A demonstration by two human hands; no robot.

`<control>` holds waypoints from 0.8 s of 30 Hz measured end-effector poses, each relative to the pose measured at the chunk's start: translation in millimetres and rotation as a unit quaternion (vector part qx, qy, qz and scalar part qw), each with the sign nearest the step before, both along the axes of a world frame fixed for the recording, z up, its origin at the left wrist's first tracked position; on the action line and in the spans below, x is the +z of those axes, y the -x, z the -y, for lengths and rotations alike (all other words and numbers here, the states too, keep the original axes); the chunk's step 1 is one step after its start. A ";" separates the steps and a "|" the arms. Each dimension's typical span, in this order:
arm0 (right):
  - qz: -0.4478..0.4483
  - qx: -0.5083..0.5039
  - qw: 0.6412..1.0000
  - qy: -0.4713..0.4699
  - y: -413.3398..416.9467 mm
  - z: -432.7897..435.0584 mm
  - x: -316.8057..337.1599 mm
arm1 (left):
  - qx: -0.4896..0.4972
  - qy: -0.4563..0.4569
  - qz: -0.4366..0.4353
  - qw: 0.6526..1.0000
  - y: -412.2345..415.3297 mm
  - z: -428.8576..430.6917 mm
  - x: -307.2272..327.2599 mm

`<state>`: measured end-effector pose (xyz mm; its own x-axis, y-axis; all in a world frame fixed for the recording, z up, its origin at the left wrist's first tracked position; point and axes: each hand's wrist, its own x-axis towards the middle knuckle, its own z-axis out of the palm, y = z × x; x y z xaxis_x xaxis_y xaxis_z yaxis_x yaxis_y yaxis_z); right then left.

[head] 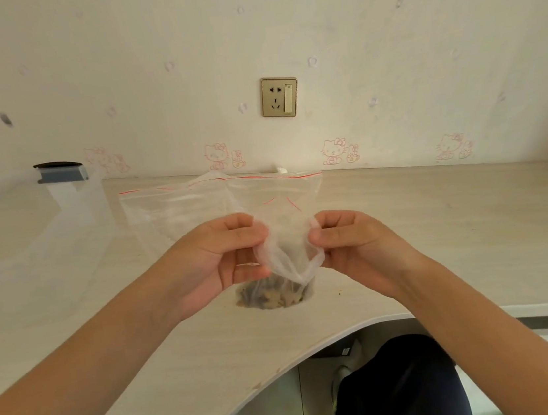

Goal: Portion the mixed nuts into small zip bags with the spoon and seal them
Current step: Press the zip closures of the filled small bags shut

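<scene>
Above the pale desk [441, 228], both hands' fingers [329, 235] pinch a crinkly nut-filled bag [288, 250].

I see the counter [442, 238] running left to right in front of me, with the wall [277, 17] rising directly behind it. A wall socket [279, 97] sits on that wall, above the counter's back edge and near the middle. On the counter's far half, straight ahead, lie the zip bags [175, 205], close to the wall. Just in front of them, nearer me, is the thin bag [287, 240] with the mixed nuts [273, 297] in its bottom, resting on the counter. My left hand [223, 255] is at its left side, my right hand [353, 242] at its right. A clamp [61, 172] stands far left, by the wall.
</scene>
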<state>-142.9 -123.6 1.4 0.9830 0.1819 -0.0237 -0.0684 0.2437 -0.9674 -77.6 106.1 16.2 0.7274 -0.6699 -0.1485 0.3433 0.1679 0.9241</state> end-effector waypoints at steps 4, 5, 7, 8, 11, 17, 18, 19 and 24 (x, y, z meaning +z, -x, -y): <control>0.077 -0.153 0.944 0.282 3.7 -18.7 18.2 | 0.131 -0.227 0.372 0.890 13.8 15.9 18.6; 0.096 -0.195 0.901 0.377 5.6 -15.8 25.4 | 0.150 -0.284 0.452 0.832 14.5 13.0 24.0; 0.074 -0.220 0.828 0.510 9.6 -1.8 42.7 | 0.126 -0.408 0.526 0.736 15.0 3.2 37.1; 0.042 -0.208 0.818 0.535 11.6 4.2 51.0 | 0.103 -0.463 0.529 0.704 15.0 0.0 42.8; 0.026 -0.161 0.810 0.564 12.4 0.9 59.9 | 0.050 -0.540 0.551 0.634 13.9 7.7 49.3; 0.051 -0.153 0.794 0.586 8.0 -8.2 55.1 | 0.019 -0.561 0.576 0.595 7.4 30.2 44.7; 0.052 -0.150 0.794 0.587 8.1 -6.5 54.5 | 0.018 -0.558 0.574 0.599 5.3 30.3 44.8; 0.056 -0.146 0.793 0.589 8.2 -5.0 53.6 | 0.022 -0.552 0.573 0.606 3.1 30.2 45.7; 0.104 -0.111 0.801 0.579 11.8 9.2 61.9 | -0.030 -0.524 0.549 0.650 1.4 16.7 55.7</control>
<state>-154.7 -132.8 63.3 0.9925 -0.0238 0.1195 0.0446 -0.8420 -0.5377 -79.0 89.4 71.9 0.7581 -0.6508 0.0410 -0.6430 -0.7356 0.2131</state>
